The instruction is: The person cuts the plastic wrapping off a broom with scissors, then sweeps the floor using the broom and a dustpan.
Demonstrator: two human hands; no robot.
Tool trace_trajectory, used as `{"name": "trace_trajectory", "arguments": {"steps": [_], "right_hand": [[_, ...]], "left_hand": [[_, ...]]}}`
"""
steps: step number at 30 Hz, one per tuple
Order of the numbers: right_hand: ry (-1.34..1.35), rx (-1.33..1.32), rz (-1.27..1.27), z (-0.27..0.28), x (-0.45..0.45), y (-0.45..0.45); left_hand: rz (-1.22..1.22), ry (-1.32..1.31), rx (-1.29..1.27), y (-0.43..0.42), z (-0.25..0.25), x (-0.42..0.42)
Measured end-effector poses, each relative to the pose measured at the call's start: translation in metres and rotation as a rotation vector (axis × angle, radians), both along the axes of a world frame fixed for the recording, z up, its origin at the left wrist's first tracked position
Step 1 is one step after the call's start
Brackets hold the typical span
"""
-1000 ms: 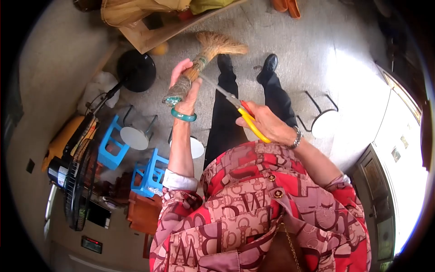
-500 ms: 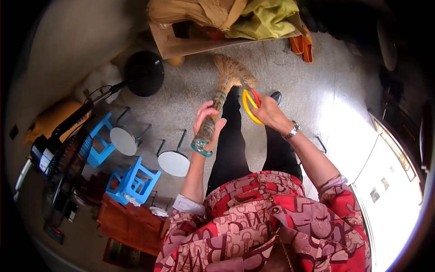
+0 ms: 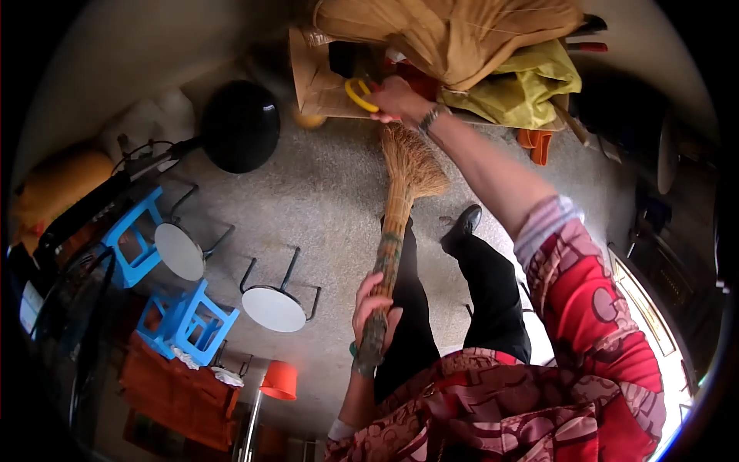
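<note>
A straw hand broom [image 3: 398,204] points away from me, its bristles spread toward the box. My left hand [image 3: 369,308] is closed around the lower part of its bound handle. My right hand [image 3: 400,100] reaches far forward, closed on scissors [image 3: 359,96] with yellow and red handles. Their blades are not clearly visible. That hand is at the near edge of an open cardboard box [image 3: 323,96], just beyond the bristle tips. Brown folded material [image 3: 454,38] and a yellow-green cloth or bag [image 3: 531,81] lie in or over the box.
To the left, a black round fan base [image 3: 240,127], blue plastic stools [image 3: 188,323] and round-topped stools [image 3: 273,308] stand on the grey floor. A red-orange bucket-like object [image 3: 279,380] is at the lower left. Orange slippers [image 3: 536,145] lie beside the box.
My right hand has moved forward with the scissors, from beside the broom to the cardboard box. The view has shifted, and I stand closer to the box; my left hand still holds the broom.
</note>
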State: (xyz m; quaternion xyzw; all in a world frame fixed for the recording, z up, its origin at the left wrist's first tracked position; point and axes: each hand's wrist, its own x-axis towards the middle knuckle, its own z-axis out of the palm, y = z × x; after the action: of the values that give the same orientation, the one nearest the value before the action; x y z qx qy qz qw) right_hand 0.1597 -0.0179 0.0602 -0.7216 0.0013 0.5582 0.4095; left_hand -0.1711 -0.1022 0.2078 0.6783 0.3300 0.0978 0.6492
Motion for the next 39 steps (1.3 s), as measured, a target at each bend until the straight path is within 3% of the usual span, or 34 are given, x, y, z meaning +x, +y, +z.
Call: {"name": "trace_trajectory", "arguments": {"steps": [8,9,12,13,19,22,25,29,33,36,38,39], "right_hand": [[-0.317,-0.118,0.295,-0.154,0.037,0.061],[-0.484,-0.1,0.468,-0.167,0.045,0.067],[-0.537,-0.098,0.488,-0.185,0.05,0.077],[-0.665,-0.06,0.484,-0.188,0.049,0.078],[-0.87,0.184,0.574,-0.186,0.033,0.07],[-0.761,0.057,0.647,-0.158,0.02,0.063],[-0.845,0.109,0.507,-0.146,0.011,0.049],[-0.962,0.457,0.309,-0.055,-0.028,-0.006],[-0.734,0.328,0.064,0.014,-0.072,-0.1],[-0.561,0.076,0.075,0.039,-0.102,-0.184],[-0.144,-0.02,-0.007,0.056,-0.121,-0.231],[0.147,0.044,-0.189,0.068,-0.13,-0.247]], "left_hand": [[0.217,0.023,-0.156,-0.01,-0.015,-0.032],[0.249,0.026,-0.189,-0.013,-0.015,-0.034],[0.268,0.037,-0.193,-0.017,-0.016,-0.037],[0.262,0.049,-0.19,-0.017,-0.015,-0.037],[0.276,0.07,-0.201,-0.016,-0.018,-0.045],[0.272,0.083,-0.205,-0.016,-0.016,-0.044],[0.271,0.054,-0.187,-0.016,-0.013,-0.036],[0.236,0.03,-0.146,-0.014,-0.01,-0.028],[0.18,0.014,-0.078,-0.007,0.001,0.0],[0.127,0.043,-0.028,-0.01,0.016,0.038],[0.029,0.035,0.056,-0.021,0.016,0.062],[-0.01,0.031,0.055,-0.03,0.02,0.075]]}}
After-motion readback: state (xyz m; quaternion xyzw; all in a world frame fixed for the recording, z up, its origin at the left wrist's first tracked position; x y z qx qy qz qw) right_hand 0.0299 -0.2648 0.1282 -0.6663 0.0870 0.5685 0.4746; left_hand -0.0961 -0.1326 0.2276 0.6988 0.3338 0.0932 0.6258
